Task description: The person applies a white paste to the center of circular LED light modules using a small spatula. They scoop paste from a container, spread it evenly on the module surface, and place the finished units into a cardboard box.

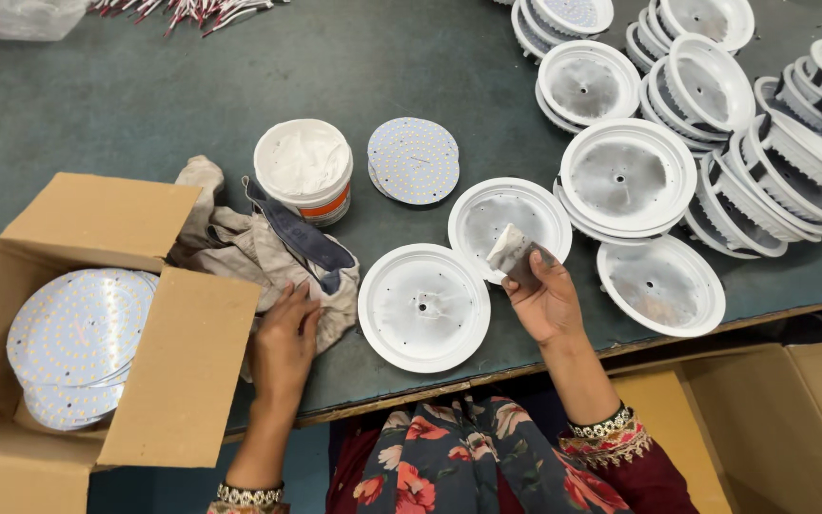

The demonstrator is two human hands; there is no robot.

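My right hand point(546, 303) holds a small grey-smeared applicator pad point(511, 253) over the edge of a white round lamp housing point(509, 217) coated with grey paste. My left hand point(284, 338) rests on a crumpled beige and blue rag point(268, 247) near the table's front edge. Between my hands lies another white round housing point(423, 306), uncoated, with a small centre hole. Behind the rag stands a white tub of white paste point(303, 169), and beside it a small stack of round LED boards point(413, 160).
An open cardboard box point(178, 362) at the left holds more round LED boards point(78, 343). Several coated housings point(628, 177) and stacks of white housings point(792, 152) fill the right side. Red and white wires point(187, 11) lie at the far edge. Another cardboard box point(792, 419) sits below right.
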